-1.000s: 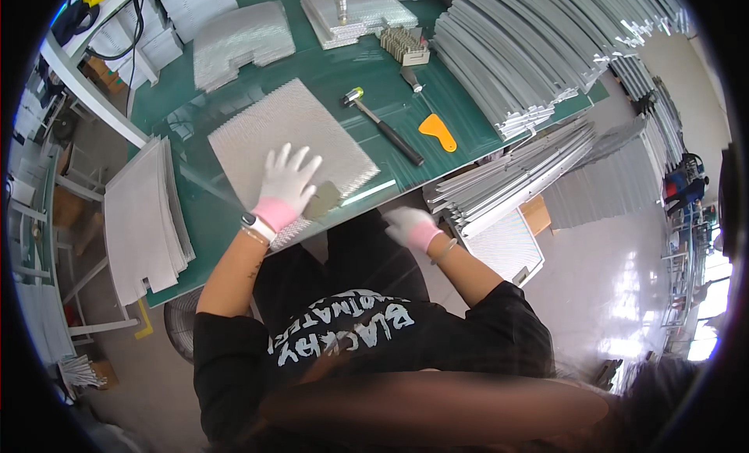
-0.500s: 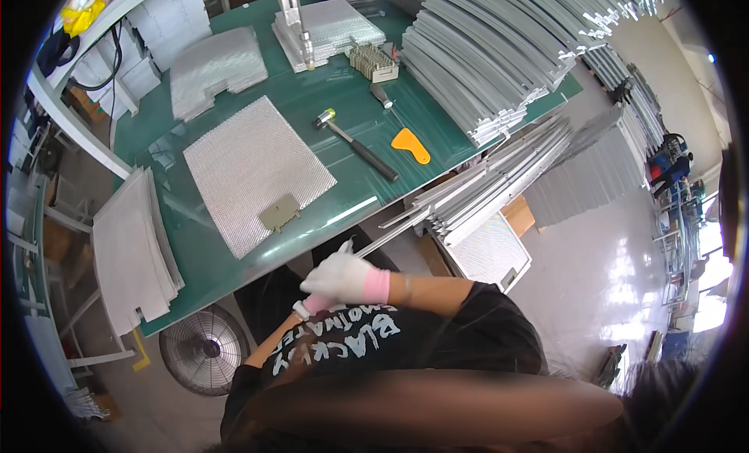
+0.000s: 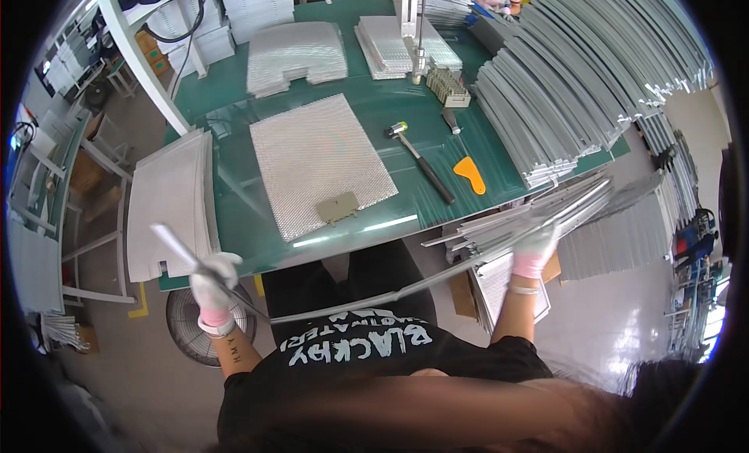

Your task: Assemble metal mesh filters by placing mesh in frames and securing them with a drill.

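In front of my body I hold a long, thin grey metal frame strip [image 3: 374, 298], which bends near my left hand and near my right. My gloved left hand [image 3: 214, 285] is closed around its left part, whose end sticks up past the fingers. My gloved right hand [image 3: 535, 252], smeared by motion, grips the right part above a pile of similar strips. Beyond the strip, a silver mesh sheet [image 3: 321, 160] lies flat on the green table [image 3: 234, 254]. A beige notched plate [image 3: 338, 209] rests on the sheet's near edge.
Right of the sheet lie a hammer [image 3: 425, 168], a screwdriver [image 3: 452, 122] and an orange scraper [image 3: 470, 174]. Tall stacks of grey frames [image 3: 562, 102] fill the right side. White sheets [image 3: 172, 199] overhang the left edge; a floor fan [image 3: 187, 328] stands below.
My hands were close together by my lap and have spread far apart. The strip now spans between them across my body. The view has shifted, too; the table items lie where they were.
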A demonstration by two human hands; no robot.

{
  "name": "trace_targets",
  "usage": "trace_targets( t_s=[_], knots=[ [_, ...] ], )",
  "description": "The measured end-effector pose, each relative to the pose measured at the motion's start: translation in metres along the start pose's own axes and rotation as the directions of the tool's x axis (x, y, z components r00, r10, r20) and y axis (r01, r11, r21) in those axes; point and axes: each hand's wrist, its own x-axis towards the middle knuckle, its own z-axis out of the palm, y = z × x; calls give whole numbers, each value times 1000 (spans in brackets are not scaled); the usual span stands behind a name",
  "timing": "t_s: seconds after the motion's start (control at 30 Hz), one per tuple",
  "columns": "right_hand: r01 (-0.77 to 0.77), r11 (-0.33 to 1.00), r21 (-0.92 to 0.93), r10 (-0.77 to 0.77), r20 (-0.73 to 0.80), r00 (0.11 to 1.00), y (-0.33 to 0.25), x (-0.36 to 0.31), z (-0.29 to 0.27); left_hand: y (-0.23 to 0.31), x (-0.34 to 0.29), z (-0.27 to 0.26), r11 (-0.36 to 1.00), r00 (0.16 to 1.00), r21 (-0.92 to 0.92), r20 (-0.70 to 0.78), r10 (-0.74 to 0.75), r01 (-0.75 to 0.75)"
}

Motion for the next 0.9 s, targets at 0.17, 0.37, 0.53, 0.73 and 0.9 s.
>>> trace_targets(
  t_s=[0.17,0.37,0.53,0.73,0.9],
  knots=[
    [146,962,230,-164,62,985,-40,3,168,-33,-41,47,922,923,-103,143,-358,373],
    [-260,909,326,185,244,952,105,57,233,-47,-64,92,888,912,-237,-17,-410,395],
    [-473,874,115,477,-6,879,213,76,183,-31,-60,115,730,955,670,-284,84,135],
    [-338,644,-686,635,232,737,199,1,161,-80,-93,186,290,624,-708,265,-735,643],
    [234,489,-840,267,400,877,173,-78,155,-84,-53,234,154,646,-789,357,-675,595]
  ],
)
